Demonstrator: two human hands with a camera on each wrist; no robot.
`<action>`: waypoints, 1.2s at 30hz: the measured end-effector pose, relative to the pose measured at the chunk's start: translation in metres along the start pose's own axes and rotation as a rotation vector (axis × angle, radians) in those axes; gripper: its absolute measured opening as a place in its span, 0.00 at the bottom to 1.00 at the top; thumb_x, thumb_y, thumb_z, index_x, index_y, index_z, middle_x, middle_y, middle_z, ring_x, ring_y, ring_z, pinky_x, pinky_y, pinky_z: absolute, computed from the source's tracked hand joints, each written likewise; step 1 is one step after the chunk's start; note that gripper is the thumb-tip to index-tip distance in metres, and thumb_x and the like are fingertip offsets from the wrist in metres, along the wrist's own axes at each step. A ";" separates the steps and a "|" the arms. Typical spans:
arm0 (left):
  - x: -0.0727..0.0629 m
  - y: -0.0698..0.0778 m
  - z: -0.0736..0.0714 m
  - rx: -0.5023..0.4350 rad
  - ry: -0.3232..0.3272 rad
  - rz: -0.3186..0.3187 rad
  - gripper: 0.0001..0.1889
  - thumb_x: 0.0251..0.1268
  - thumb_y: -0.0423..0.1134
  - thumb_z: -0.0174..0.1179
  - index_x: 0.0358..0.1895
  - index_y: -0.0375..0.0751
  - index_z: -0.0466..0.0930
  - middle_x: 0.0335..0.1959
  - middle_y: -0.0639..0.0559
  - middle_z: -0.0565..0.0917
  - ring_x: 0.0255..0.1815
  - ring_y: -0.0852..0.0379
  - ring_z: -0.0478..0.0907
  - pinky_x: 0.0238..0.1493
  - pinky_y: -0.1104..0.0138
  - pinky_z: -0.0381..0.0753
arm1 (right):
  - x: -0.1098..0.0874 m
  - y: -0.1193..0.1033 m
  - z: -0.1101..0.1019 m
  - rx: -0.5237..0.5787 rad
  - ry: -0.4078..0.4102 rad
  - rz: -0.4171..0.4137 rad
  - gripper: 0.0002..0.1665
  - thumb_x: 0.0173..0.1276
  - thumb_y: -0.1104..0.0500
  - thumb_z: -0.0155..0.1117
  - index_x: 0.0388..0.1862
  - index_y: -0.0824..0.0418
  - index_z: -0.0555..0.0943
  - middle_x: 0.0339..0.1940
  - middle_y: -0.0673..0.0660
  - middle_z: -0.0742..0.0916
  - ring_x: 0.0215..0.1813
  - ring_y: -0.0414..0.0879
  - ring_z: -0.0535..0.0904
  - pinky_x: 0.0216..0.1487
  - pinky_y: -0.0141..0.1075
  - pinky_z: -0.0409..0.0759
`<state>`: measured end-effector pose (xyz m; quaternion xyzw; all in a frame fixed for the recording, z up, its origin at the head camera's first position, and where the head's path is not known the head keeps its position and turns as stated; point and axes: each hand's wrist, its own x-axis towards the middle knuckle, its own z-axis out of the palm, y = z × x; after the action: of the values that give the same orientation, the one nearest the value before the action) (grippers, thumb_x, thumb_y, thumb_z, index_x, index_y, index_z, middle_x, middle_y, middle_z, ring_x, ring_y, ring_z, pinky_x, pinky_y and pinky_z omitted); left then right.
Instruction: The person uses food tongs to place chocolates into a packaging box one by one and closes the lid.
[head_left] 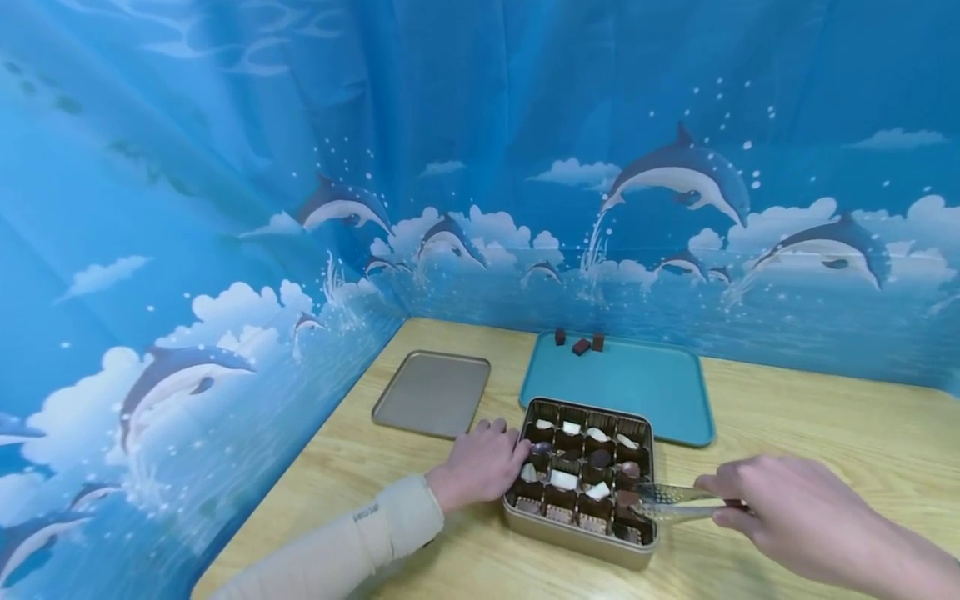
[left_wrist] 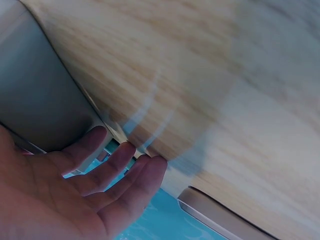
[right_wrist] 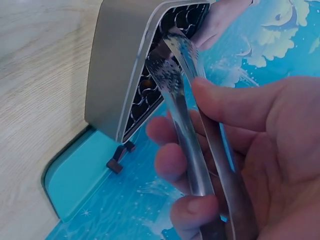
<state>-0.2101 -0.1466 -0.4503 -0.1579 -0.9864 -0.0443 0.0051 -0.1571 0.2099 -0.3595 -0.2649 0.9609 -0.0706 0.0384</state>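
Observation:
A rectangular metal tin (head_left: 573,543) with a divided insert holds white, dark and brown sweets in rows of compartments. My left hand (head_left: 483,462) rests against the tin's left side, thumb at the rim; in the left wrist view its fingers (left_wrist: 142,192) are extended beside the wall. My right hand (head_left: 798,508) grips metal tongs (head_left: 678,502) with perforated tips, thumb on one arm and fingers round the other. The tongs reach over the right rim, their tips around a brown chocolate cube (head_left: 628,499) in the right column. In the right wrist view the tips partly cover that cube.
Behind the tin lies a teal tray (head_left: 637,379) with several dark brown cubes (head_left: 581,347) near its far edge. A flat grey-brown tray (head_left: 431,392) is at the back left. A blue dolphin-print curtain (head_left: 480,125) borders the wooden table (head_left: 810,417).

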 end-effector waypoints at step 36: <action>0.002 -0.001 0.003 0.037 0.007 0.022 0.29 0.83 0.56 0.33 0.52 0.43 0.83 0.42 0.46 0.82 0.41 0.48 0.78 0.36 0.53 0.83 | 0.151 0.066 0.014 0.027 0.192 0.100 0.27 0.72 0.57 0.64 0.65 0.70 0.77 0.43 0.68 0.88 0.12 0.40 0.58 0.14 0.31 0.57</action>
<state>-0.2121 -0.1471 -0.4529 -0.1683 -0.9853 -0.0267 0.0121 -0.3181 0.1861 -0.3891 -0.2082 0.9711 -0.1064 -0.0469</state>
